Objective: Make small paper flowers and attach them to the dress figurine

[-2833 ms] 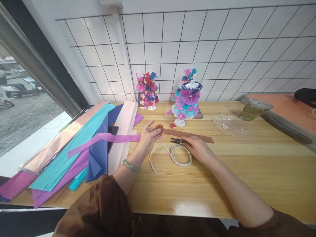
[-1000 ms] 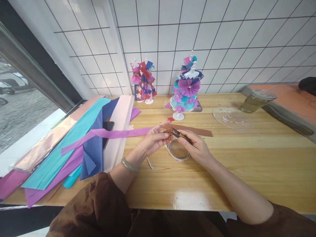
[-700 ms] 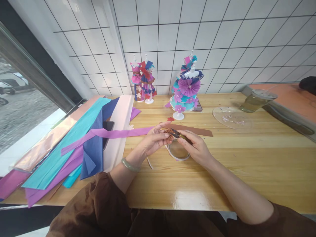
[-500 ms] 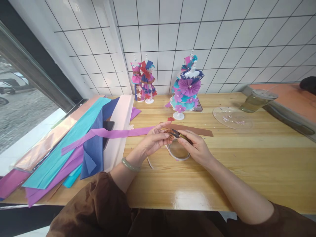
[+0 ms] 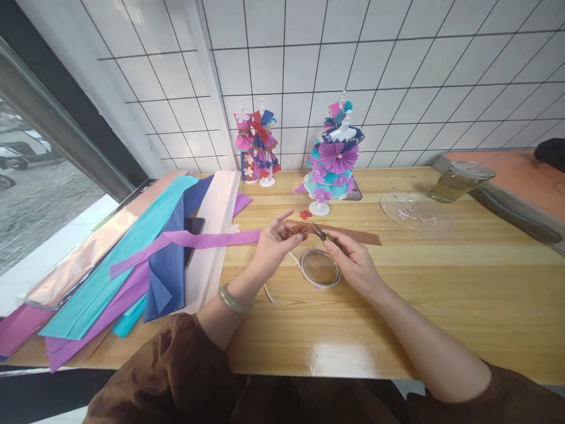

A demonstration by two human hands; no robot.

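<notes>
- So the left hand (image 5: 274,241) is around the middle of the frame, with a narrow pinch on a pleated brown rosette (image 5: 299,234), thumb on the near side. One finger is sticking up, out of the pinch.
- Right hand (image 5: 351,256), just right of middle, is wrapped around some small dark snips (image 5: 320,231). Tips point up and left, near the rosette but looking apart from it. Can't tell how far open the blades are.
- A brown paper strip (image 5: 362,235) lies behind both hands, with a little red flower (image 5: 305,215) just beyond it.
- White tape ring (image 5: 324,286) is flat on the wooden table (image 5: 441,312), just below the snips.
- Purple strip (image 5: 212,239) runs leftward from by the left hand, over a bunch of coloured paper (image 5: 115,253) and a dark phone (image 5: 189,253).
- Upper middle: a frilly purple-and-teal stand (image 5: 339,158), plus smaller decorated stands (image 5: 265,147) to its left.
- Right side: a clear plate (image 5: 392,212) with shiny bits and a lidded cup (image 5: 457,185).
</notes>
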